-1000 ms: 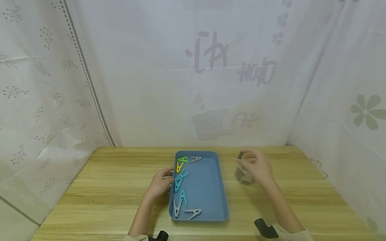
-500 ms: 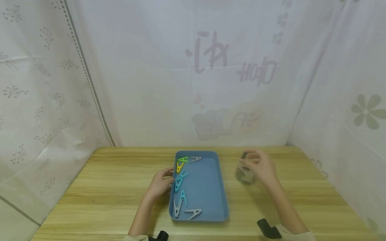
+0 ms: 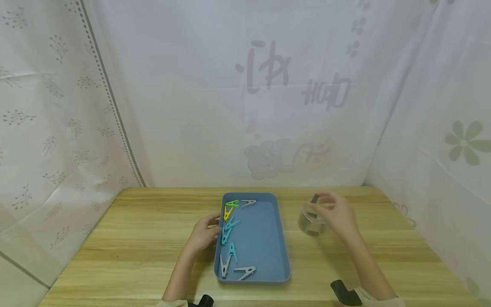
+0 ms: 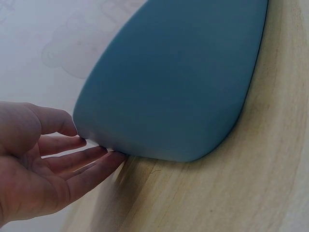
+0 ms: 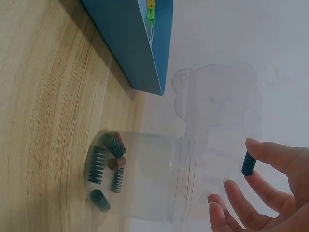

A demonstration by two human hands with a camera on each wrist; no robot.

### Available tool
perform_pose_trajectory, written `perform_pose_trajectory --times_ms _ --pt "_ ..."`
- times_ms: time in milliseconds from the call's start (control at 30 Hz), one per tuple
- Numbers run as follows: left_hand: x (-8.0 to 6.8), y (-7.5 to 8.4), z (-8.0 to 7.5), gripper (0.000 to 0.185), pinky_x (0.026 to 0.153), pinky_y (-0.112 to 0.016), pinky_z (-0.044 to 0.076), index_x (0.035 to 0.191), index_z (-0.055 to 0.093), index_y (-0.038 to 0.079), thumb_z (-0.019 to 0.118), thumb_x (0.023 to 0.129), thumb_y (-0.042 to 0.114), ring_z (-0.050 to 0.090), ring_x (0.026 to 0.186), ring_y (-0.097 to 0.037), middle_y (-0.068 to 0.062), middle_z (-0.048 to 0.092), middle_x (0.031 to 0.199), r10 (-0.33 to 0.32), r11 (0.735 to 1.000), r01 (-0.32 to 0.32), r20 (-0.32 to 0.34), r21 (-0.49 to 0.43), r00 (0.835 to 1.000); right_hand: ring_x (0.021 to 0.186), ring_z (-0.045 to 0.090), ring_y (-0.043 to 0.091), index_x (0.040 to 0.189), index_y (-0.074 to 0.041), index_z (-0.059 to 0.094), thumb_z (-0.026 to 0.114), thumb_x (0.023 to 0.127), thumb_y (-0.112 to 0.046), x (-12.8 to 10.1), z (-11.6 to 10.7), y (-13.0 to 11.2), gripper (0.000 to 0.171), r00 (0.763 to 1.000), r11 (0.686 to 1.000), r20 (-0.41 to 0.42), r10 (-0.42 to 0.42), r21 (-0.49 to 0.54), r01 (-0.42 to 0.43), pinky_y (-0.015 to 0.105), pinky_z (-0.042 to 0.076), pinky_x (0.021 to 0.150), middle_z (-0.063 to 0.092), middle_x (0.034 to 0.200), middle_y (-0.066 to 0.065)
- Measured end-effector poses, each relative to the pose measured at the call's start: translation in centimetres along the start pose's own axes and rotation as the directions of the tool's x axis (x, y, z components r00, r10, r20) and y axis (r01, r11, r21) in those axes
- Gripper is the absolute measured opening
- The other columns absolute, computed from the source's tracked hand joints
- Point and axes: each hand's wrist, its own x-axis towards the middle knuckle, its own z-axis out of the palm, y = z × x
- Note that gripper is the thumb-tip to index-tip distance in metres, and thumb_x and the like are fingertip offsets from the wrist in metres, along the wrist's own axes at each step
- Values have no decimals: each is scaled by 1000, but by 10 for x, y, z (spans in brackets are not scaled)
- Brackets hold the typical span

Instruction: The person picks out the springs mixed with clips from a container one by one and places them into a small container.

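Observation:
My right hand [image 3: 337, 214] pinches a small dark coil spring [image 5: 248, 163] between thumb and index finger, with the other fingers spread. The spring is over the mouth of a clear plastic jar [image 3: 305, 229] in the head view. Inside the jar lie several dark springs [image 5: 96, 164] and a brownish cylindrical piece [image 5: 116, 163]. My left hand [image 3: 205, 233] rests against the left wall of a blue tray [image 3: 261, 238], its fingertips on the outer side. Along that tray's left side lie several plastic clips, among them a yellow clip [image 3: 228, 213] and a turquoise clip [image 3: 232, 251].
Grey clips [image 3: 245, 271] lie at the tray's near end, and another at its far end. Tray and jar stand apart on a wooden table [image 3: 153, 230]. A pale printed curtain [image 3: 192, 106] hangs behind the table.
My right hand has shifted a little to the right with the spring, which now appears over the jar's mouth. My left hand and the tray stay put.

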Motion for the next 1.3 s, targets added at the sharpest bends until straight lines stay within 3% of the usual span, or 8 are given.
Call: perform_pose_trajectory --times_ms 600,967,1300 --pt "0 2 0 53 89 -50 62 149 48 -13 53 97 -1 67 112 -39 -35 58 138 -7 1000 7 -1 -11 1000 116 63 48 144 2 56 70 101 -35 -2 -9 10 59 1000 999 -17 7 -33 -8 51 58 84 62 137 32" --pt "0 1 0 53 89 -50 62 149 47 -13 54 98 -1 67 114 -40 -35 58 139 -7 1000 7 1 -17 1000 120 61 50 146 2 53 69 101 -37 -4 -11 17 62 999 998 -4 53 -44 -53 53 58 87 57 144 33" --pt "1 1 0 54 89 -51 62 149 47 -13 54 98 -1 67 114 -40 -35 58 139 -3 1000 3 3 -17 1000 120 61 53 144 4 55 70 101 -34 -4 -9 23 59 999 998 -6 43 -50 -43 54 59 86 54 146 37"
